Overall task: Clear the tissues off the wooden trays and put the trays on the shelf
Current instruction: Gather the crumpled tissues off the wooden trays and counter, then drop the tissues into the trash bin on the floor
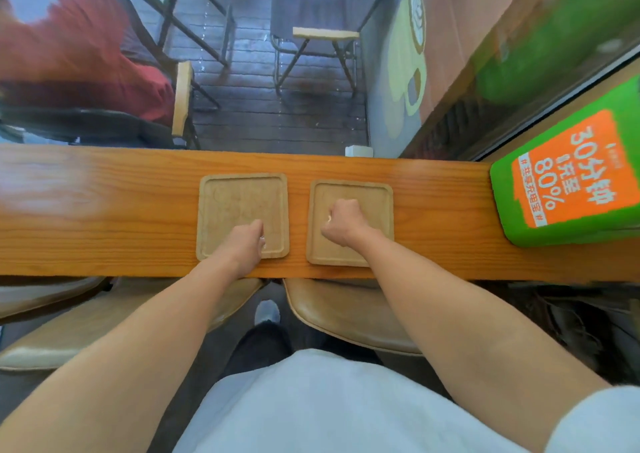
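Observation:
Two square wooden trays lie side by side on a long orange wooden counter (104,210). My left hand (244,241) is over the near part of the left tray (228,196), fingers closed around a small white tissue (262,241) that peeks out at the thumb side. Over the middle of the right tray (377,203), my right hand (341,222) is fisted around another tissue (328,218), of which only a white sliver shows. No loose tissue shows on either tray.
A green and orange box (568,189) stands on the counter at the far right. Two tan chair seats (346,310) sit under the counter's near edge. Beyond the counter are folding chairs (318,33), a table and a red cushion on a dark plank floor.

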{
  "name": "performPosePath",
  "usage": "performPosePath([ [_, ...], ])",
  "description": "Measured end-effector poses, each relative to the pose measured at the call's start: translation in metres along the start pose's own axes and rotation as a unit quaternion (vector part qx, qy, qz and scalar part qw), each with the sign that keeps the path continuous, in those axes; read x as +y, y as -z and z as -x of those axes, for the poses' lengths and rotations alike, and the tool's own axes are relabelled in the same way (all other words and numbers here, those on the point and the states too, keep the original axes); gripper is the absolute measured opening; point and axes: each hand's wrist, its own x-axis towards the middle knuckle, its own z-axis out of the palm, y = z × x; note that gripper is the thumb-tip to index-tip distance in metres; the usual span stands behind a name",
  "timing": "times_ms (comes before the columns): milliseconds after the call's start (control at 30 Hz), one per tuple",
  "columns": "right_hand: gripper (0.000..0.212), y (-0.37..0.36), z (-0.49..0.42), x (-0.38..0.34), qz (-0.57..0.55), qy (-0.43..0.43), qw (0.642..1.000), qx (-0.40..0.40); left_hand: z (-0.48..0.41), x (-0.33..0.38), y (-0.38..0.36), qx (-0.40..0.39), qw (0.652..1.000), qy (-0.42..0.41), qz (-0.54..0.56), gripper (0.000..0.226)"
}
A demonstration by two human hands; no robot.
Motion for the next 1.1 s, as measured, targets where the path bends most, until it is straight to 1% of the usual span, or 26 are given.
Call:
performPosePath([
  [33, 0.016, 0.005, 0.007, 0.003, -0.001, 0.003, 1.000, 0.017, 0.003, 0.005, 0.002, -0.008, 1.000, -0.012, -0.012, 0.009],
  [100, 0.009, 0.016, 0.022, 0.008, 0.002, -0.002, 0.999, 0.046, 0.007, 0.017, 0.006, -0.030, 0.997, -0.047, -0.047, 0.010],
  [200, 0.010, 0.030, 0.049, 0.019, -0.019, -0.026, 0.996, 0.082, 0.011, 0.037, 0.010, -0.048, 0.988, -0.114, -0.093, 0.009],
  [267, 0.014, 0.033, 0.071, 0.025, -0.043, -0.052, 0.992, 0.105, 0.013, 0.049, 0.013, -0.055, 0.978, -0.161, -0.119, 0.012],
  [333, 0.020, 0.031, 0.095, 0.032, -0.078, -0.080, 0.986, 0.127, 0.013, 0.061, 0.016, -0.063, 0.964, -0.207, -0.151, 0.020],
  [367, 0.023, 0.030, 0.107, 0.037, -0.091, -0.088, 0.983, 0.132, 0.011, 0.068, 0.017, -0.066, 0.959, -0.223, -0.161, 0.023],
  [433, 0.022, 0.026, 0.134, 0.045, -0.119, -0.108, 0.978, 0.130, 0.009, 0.085, 0.016, -0.069, 0.951, -0.243, -0.178, 0.025],
  [533, 0.016, 0.019, 0.174, 0.064, -0.144, -0.147, 0.971, 0.121, 0.012, 0.118, 0.006, -0.078, 0.937, -0.276, -0.199, 0.022],
  [633, 0.007, 0.010, 0.208, 0.094, -0.161, -0.199, 0.954, 0.157, 0.026, 0.159, -0.017, -0.081, 0.916, -0.336, -0.205, 0.022],
  [700, 0.017, 0.007, 0.229, 0.118, -0.175, -0.235, 0.936, 0.197, 0.041, 0.191, -0.038, -0.094, 0.893, -0.379, -0.226, 0.022],
  [800, 0.014, 0.002, 0.257, 0.161, -0.185, -0.282, 0.911, 0.238, 0.067, 0.239, -0.076, -0.125, 0.860, -0.428, -0.248, 0.022],
  [833, 0.014, 0.000, 0.265, 0.177, -0.184, -0.297, 0.905, 0.242, 0.076, 0.254, -0.090, -0.130, 0.854, -0.439, -0.248, 0.021],
  [900, 0.020, -0.003, 0.278, 0.212, -0.179, -0.326, 0.896, 0.242, 0.092, 0.283, -0.121, -0.135, 0.844, -0.454, -0.249, 0.021],
  [1000, 0.024, -0.008, 0.298, 0.274, -0.188, -0.339, 0.885, 0.257, 0.112, 0.331, -0.171, -0.132, 0.821, -0.490, -0.261, 0.020],
  [1067, 0.026, -0.010, 0.310, 0.322, -0.212, -0.343, 0.878, 0.259, 0.122, 0.365, -0.207, -0.130, 0.817, -0.501, -0.254, 0.019],
  [1100, 0.027, -0.010, 0.316, 0.346, -0.229, -0.345, 0.873, 0.256, 0.126, 0.380, -0.225, -0.136, 0.824, -0.494, -0.243, 0.020],
])
